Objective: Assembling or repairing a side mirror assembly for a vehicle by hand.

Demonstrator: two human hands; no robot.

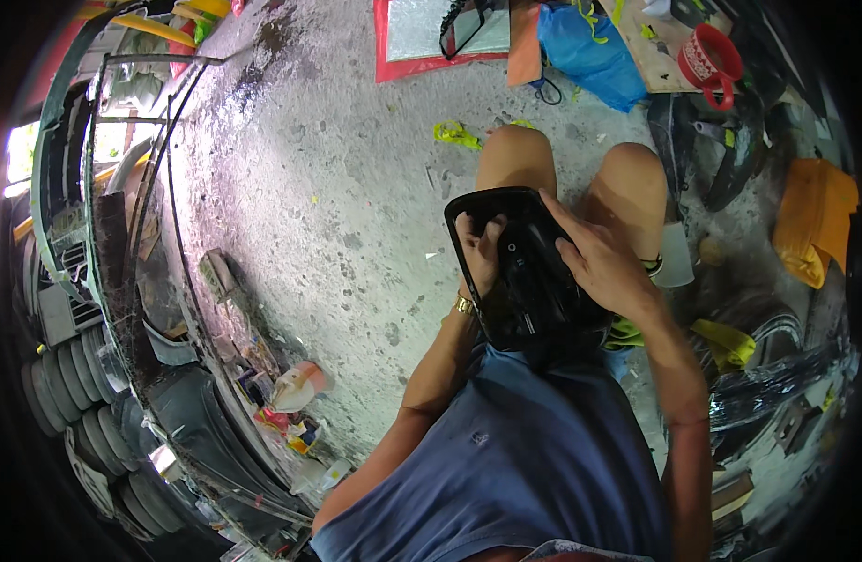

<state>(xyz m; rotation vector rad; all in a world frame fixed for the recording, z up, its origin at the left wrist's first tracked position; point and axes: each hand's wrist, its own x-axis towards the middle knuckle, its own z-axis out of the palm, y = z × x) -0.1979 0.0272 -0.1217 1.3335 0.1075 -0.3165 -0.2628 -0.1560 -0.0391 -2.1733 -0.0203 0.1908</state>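
Note:
Over my lap sits a glossy black hollow plastic housing (534, 323), shaped like a car mirror shell, its open side facing up. A small round fitting and moulded ridges show inside. At its left rim is my left hand (483, 251), fingers bent over the edge into the hollow; a gold-coloured watch (464, 303) circles that wrist. Gripping the right rim, my right hand (600, 258) has its index finger laid along the top corner and the thumb on the inner side. The housing's underside is hidden.
Yellow-green scraps (456, 135) lie on the concrete floor (356, 206) beyond my knees. A blue plastic bag (590, 61), a red mug (710, 64) and an orange-yellow packet (815, 220) are at the right. Along the left runs a metal frame (136, 356), with a whitish container (298, 387) nearby.

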